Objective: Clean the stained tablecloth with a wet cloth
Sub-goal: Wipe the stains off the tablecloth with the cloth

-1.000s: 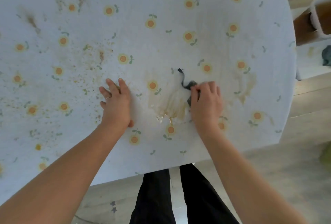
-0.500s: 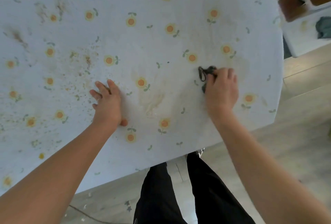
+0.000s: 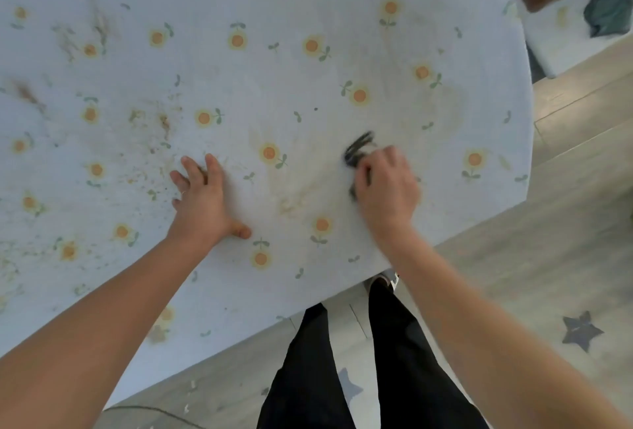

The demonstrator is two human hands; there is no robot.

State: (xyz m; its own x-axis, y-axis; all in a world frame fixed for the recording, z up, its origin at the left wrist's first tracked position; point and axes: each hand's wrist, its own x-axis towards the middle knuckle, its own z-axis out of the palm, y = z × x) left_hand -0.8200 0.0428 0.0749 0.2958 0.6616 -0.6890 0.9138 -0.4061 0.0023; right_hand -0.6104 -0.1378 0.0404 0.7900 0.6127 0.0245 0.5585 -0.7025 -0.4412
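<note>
On my feed the tablecloth (image 3: 274, 69), pale blue with small orange flowers, covers the table and fills most of the head view; the left hand (image 3: 202, 202) lies flat on it, palm down, its fingers (image 3: 214, 168) straight and slightly spread, the thumb out to the side and touching the fabric; the right hand (image 3: 387, 185) is to its right, near the table's edge, fingers curled round a dark wet cloth (image 3: 358, 149) and pressing it on the tablecloth; this hand is blurred, so I cannot tell how each finger sits; a dark fold of the cloth sticks out beyond the knuckles. Between the two hands I see a faint brownish stain (image 3: 291, 202); brown specks (image 3: 144, 168) are scattered on the fabric just left of the left hand, with darker smears (image 3: 27, 94) farther left. Below the table's edge are black trousers (image 3: 394, 360) and a grey wooden floor (image 3: 548, 223) with a grey star mark (image 3: 580, 331); a teal rag (image 3: 606, 17) lies on a white surface at top right.
</note>
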